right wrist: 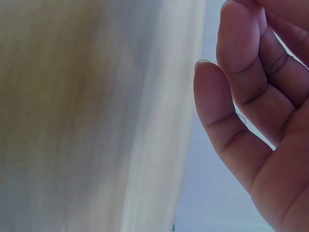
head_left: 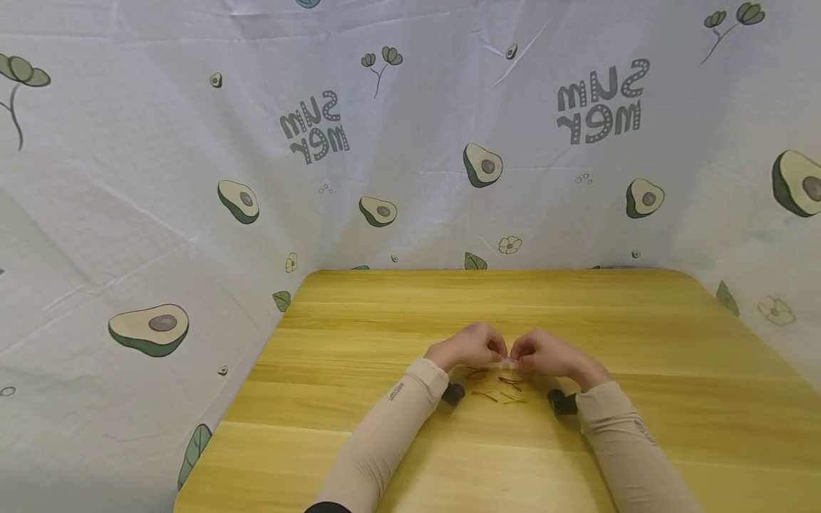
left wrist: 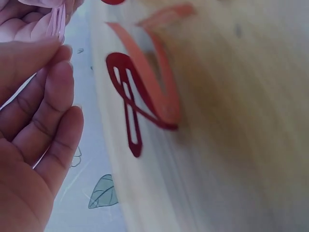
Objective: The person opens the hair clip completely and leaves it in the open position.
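Observation:
A pale pink snap hair clip is held between both hands above the table. My left hand pinches one end between thumb and fingers. From the other side, my right hand has its fingertips on the clip, the remaining fingers loosely bent. Just below the hands lie several more snap clips, splayed apart. In the left wrist view these include a dark red clip and an orange clip that overlaps it in the picture. The right wrist view cuts off the right fingertips' contact with the pink clip.
The wooden table runs back to a white avocado-print cloth, which also hangs at the left and right. Black wrist-worn devices sit under both wrists, close to the loose clips. A yellowish clip lies nearest the front right.

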A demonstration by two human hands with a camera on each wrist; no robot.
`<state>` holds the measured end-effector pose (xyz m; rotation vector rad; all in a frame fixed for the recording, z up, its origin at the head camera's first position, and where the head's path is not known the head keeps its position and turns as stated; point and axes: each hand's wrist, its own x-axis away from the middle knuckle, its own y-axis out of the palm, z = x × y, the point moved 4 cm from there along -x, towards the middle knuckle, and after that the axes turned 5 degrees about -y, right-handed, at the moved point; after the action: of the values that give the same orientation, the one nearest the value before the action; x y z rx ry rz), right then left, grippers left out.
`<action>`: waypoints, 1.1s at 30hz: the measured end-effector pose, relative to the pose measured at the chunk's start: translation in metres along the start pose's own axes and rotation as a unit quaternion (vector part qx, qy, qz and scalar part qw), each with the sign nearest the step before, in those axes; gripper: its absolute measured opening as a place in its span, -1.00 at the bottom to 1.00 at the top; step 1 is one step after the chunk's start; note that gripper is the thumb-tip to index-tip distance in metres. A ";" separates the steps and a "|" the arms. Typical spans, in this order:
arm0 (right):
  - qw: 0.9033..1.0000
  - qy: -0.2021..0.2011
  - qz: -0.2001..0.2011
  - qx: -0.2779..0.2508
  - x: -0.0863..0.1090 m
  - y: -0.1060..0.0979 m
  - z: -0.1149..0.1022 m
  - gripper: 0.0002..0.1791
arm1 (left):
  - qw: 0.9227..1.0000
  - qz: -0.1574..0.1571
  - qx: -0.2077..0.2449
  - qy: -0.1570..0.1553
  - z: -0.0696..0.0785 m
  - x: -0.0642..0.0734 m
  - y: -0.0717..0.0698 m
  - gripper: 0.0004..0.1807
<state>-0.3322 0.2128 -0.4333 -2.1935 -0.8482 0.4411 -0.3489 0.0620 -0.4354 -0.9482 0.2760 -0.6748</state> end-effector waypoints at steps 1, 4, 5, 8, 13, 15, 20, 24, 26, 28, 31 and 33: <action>1.000 0.001 0.001 -0.001 0.000 0.000 0.000 -0.86 | 1.000 0.002 0.004 0.000 0.001 0.001 0.000 -0.89; 1.000 0.002 0.002 -0.008 0.001 -0.002 -0.002 -0.88 | 1.000 0.008 0.017 -0.001 0.002 0.003 0.000 -0.89; 1.000 0.003 0.001 -0.009 0.002 -0.003 -0.003 -0.88 | 1.000 0.012 0.021 0.000 0.002 0.004 0.000 -0.89; 1.000 0.007 -0.001 -0.015 0.002 -0.005 -0.004 -0.90 | 0.999 0.022 0.030 0.003 0.003 0.006 -0.001 -0.88; 1.000 0.002 -0.007 -0.019 0.003 -0.006 -0.007 -0.90 | 0.999 0.029 0.035 0.008 0.004 0.010 -0.003 -0.86; 1.000 -0.008 -0.012 -0.020 0.004 -0.006 -0.009 -0.90 | 0.999 0.029 0.042 0.011 0.005 0.012 -0.003 -0.85; 0.999 -0.027 -0.018 -0.021 0.006 -0.006 -0.014 -0.91 | 0.998 0.038 0.057 0.011 0.004 0.016 -0.001 -0.85; 0.999 -0.031 -0.014 -0.016 0.006 -0.007 -0.014 -0.91 | 0.996 0.042 0.080 0.004 0.003 0.017 -0.001 -0.85; 0.999 -0.036 -0.010 -0.014 0.006 -0.008 -0.013 -0.90 | 0.995 0.043 0.091 0.004 0.003 0.017 -0.003 -0.84; 0.999 -0.041 -0.010 -0.014 0.006 -0.009 -0.013 -0.89 | 0.994 0.042 0.102 0.002 0.002 0.017 -0.004 -0.84; 0.999 -0.043 -0.014 -0.016 0.006 -0.010 -0.012 -0.88 | 0.991 0.034 0.127 -0.002 0.000 0.016 -0.004 -0.84; 0.999 -0.045 -0.020 -0.020 0.006 -0.010 -0.011 -0.88 | 0.990 0.027 0.139 -0.004 -0.002 0.016 -0.003 -0.84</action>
<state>-0.3265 0.2162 -0.4182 -2.2032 -0.9543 0.5105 -0.3391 0.0498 -0.4325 -0.6743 0.1943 -0.6403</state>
